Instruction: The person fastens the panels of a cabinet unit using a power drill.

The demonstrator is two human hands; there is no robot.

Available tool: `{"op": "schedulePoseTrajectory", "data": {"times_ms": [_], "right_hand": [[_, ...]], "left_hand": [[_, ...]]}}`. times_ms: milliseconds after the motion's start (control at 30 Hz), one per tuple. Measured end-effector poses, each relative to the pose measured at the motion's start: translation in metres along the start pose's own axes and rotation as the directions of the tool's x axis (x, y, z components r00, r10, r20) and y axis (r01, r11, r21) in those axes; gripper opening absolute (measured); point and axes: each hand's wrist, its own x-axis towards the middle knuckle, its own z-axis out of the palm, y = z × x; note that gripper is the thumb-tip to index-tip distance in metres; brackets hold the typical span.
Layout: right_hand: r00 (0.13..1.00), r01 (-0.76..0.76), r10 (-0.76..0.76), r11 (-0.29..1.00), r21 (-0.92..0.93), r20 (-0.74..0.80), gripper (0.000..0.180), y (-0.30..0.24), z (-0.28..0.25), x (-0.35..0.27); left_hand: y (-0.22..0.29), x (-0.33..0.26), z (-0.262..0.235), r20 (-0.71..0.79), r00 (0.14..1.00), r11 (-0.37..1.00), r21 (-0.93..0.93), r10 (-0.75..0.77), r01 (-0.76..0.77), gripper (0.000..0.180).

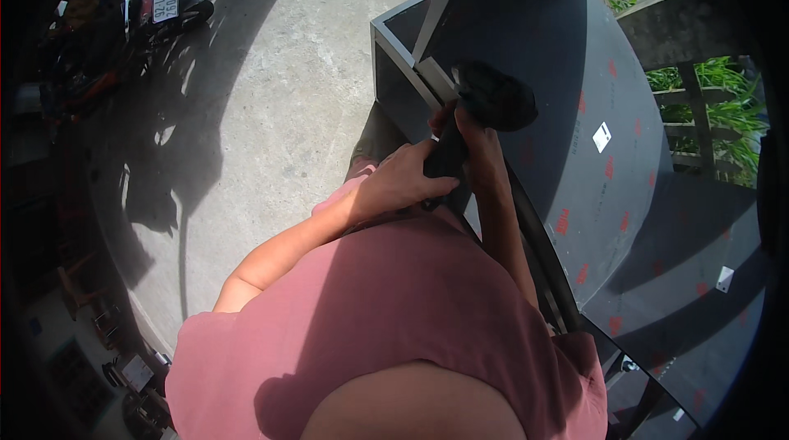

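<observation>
Both my hands are on a dark handheld power tool (496, 95), its exact kind hard to make out in shadow. My left hand (400, 177) lies closed against the lower, handle-like part, thumb pointing right. Higher up, my right hand (479, 140) has its fingers wrapped round the tool below its bulky black head; some fingers are hidden. The tool's head is beside a light metal bar (438, 78) on the corner of a dark box-like metal frame (394, 41). I cannot tell whether it touches the bar.
Large dark panels (567, 161) with red print and white labels (602, 138) extend on my right. Beyond them are a weathered fence (699, 103) and grass (723, 124). Parked motorbikes (160, 9) stand far left on the concrete floor (288, 70); a wooden chair (78, 284) is lower left.
</observation>
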Motion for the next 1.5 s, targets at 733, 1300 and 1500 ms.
{"op": "schedulePoseTrajectory", "data": {"times_ms": [733, 1300, 1500], "right_hand": [[0.961, -0.23, 0.172, 0.932, -0.281, -0.217, 0.07, 0.095, 0.118, 0.182], [0.839, -0.498, 0.308, 0.767, -0.405, -0.448, 0.062, 0.144, 0.108, 0.1], [0.821, -0.525, 0.191, 0.624, -0.579, -0.539, 0.063, 0.185, 0.082, 0.024]], "left_hand": [[-0.117, 0.082, -0.183, -0.109, 0.994, 0.976, -0.216, 0.005, -0.029, 0.038], [-0.167, 0.084, -0.125, 0.462, 0.868, 0.906, -0.263, -0.182, 0.331, 0.032], [-0.22, 0.09, -0.048, 0.627, 0.684, 0.86, -0.046, -0.372, 0.509, 0.029]]}}
